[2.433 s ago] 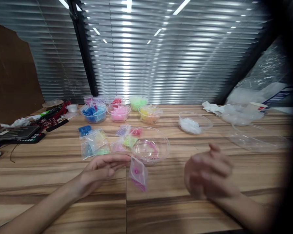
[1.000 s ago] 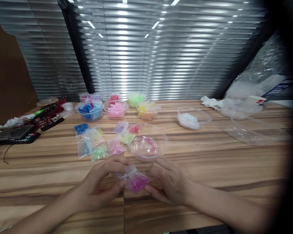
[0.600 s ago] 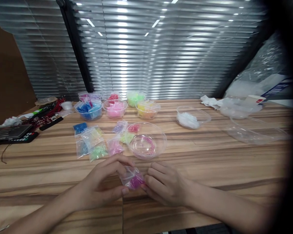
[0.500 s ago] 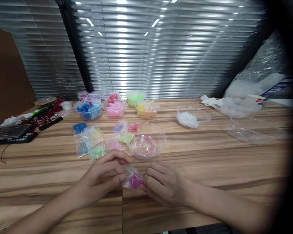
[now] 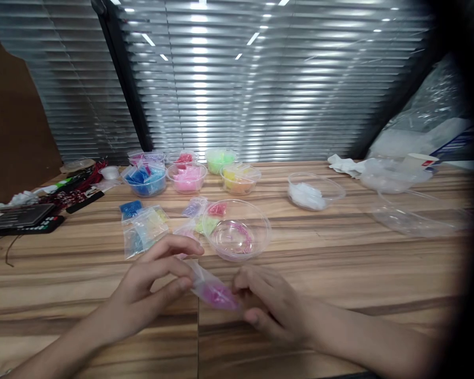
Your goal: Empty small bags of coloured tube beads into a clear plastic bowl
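A small clear bag with magenta contents (image 5: 218,295) hangs above the table's front part, tilted down to the right. My left hand (image 5: 154,287) pinches its upper left corner between thumb and fingers. Close to the bag's right end is my right hand (image 5: 270,305), its thumb and curled index finger apart, with nothing visible between them. Just beyond the hands stands a round clear bowl (image 5: 237,231) with some thin magenta pieces in it. Small bags of blue beads (image 5: 130,209), yellow, red, purple and green pieces lie behind my left hand.
Tubs of blue (image 5: 145,181), pink (image 5: 187,179), green (image 5: 220,159) and yellow-orange bags (image 5: 240,180) line the back. A bowl with white bags (image 5: 307,196) is right of them. Clear lids (image 5: 414,213) lie far right; dark trays and red strands (image 5: 89,179) lie left.
My right hand has let go of the bag's right end and its thumb has opened away. The bag now stretches out more, and my left hand has moved slightly left.
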The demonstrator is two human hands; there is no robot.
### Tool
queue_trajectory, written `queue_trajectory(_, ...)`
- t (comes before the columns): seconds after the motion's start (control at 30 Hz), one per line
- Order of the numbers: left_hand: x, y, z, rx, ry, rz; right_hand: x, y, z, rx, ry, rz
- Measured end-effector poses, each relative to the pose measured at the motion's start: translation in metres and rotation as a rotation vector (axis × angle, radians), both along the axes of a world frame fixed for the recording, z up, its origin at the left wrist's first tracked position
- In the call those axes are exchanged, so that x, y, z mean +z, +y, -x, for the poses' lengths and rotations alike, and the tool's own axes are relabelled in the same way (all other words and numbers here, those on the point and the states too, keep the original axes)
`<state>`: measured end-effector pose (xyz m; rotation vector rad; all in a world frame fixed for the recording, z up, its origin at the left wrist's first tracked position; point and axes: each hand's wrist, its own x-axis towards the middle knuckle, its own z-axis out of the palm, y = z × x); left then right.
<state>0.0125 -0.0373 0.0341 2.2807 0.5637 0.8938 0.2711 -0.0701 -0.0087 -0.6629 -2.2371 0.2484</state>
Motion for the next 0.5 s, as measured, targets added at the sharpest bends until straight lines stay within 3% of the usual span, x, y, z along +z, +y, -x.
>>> queue_trajectory(0.13,0.014,-0.005,-0.015,-0.191,0.15,-0.202,0.012,0.004,0.007,0.255,0.096,0.329)
queue_trajectory(0.23,0.024,-0.006,-0.035,-0.279,0.125,-0.268,0.013,0.004,0.009,0.41,0.162,0.583)
queue_trajectory(0.33,0.043,0.004,-0.05,-0.341,0.182,-0.262,0.004,0.001,0.006,0.422,0.265,0.71)
queue_trajectory(0.43,0.069,0.029,-0.059,-0.435,0.268,-0.118,-0.004,-0.003,0.001,0.411,0.359,0.874)
queue_trajectory(0.5,0.084,0.051,-0.064,-0.366,0.227,-0.128,-0.004,-0.005,-0.002,0.409,0.398,0.959)
